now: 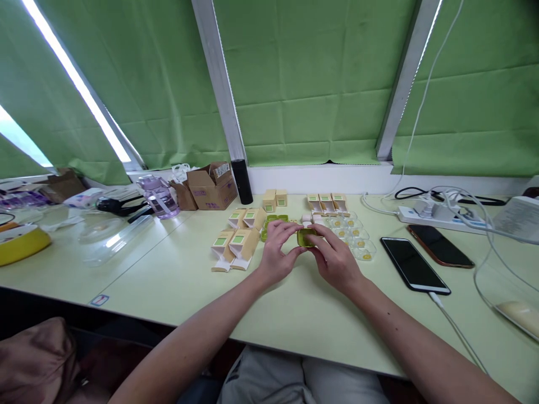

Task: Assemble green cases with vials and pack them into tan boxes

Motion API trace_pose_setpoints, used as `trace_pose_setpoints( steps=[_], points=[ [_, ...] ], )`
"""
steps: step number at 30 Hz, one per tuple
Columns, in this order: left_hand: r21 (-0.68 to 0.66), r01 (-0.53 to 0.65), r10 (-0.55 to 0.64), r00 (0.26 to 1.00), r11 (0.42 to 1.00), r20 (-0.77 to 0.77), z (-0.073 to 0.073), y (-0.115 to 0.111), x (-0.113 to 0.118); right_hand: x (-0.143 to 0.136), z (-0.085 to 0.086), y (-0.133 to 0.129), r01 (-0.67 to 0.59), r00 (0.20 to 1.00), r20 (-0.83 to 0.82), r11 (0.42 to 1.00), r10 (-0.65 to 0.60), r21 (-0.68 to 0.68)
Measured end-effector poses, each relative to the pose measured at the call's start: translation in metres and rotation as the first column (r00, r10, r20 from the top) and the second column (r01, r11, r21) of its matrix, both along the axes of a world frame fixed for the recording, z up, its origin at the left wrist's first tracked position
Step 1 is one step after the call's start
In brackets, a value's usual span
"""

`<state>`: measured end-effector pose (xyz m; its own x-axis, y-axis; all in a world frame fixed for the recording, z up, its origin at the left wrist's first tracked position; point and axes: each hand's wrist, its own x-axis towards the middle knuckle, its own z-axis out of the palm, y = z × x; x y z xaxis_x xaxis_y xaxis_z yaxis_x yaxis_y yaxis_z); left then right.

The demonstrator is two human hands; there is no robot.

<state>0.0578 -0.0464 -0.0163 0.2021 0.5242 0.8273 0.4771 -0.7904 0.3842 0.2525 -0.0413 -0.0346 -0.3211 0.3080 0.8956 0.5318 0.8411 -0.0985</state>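
Working two-handed on a small olive-green, square-rimmed container (302, 238), likely plastic, over the pale yellow-green tabletop (295, 314), between the cream cardboard boxes with green square labels (245, 242) to the left and the clear plastic cups with yellow centres (366, 250) to the right. Grasping the left side with the bare left hand (278, 252), thumb low and fingertips near the rim; grasping from the right with the bare right hand (334, 258), fingers laid across the front and top. Can't make out the contents behind the fingers, or any contact with the table. To do this well: steady with the left, save the right for fine work. Press at corners or edges rather than mid-wall, assuming some flex. Hold level and low to limit any drop. Tilt the opening toward the eyes to see past the knuckles. Go easy on force; stop and regrip on any sideways slip. Avoid brushing the glossy green square containers (281, 217) just behind the left hand. Leave elbow room on the right, clear of the black-screened phone with a white rim (415, 265) and its white charging cable (458, 336).
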Motion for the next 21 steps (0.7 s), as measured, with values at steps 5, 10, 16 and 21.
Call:
trace_pose_setpoints(
  steps=[5, 10, 16, 21],
  points=[
    [0.004, 0.009, -0.009, 1.000, 1.000, 0.011, -0.0006, 0.0008, 0.0000, -0.0004, -0.0003, -0.0004, -0.039, 0.999, -0.010, 0.999, 0.038, -0.035],
    [-0.032, 0.049, -0.048, 0.998, 0.998, 0.031, 0.0000, -0.0006, -0.0018, 0.0000, -0.0029, 0.0004, -0.081, 0.994, -0.082, 0.992, 0.073, -0.100],
    [-0.037, 0.011, -0.010, 1.000, 0.999, 0.019, -0.0024, 0.0020, -0.0027, -0.0012, -0.0046, -0.0010, -0.096, 0.976, -0.213, 0.977, 0.055, -0.189],
    [-0.088, -0.018, 0.022, 0.999, 0.996, 0.048, -0.0055, 0.0065, -0.0019, -0.0024, -0.0067, 0.0001, -0.124, 0.959, -0.282, 0.948, 0.038, -0.292]
  ],
)
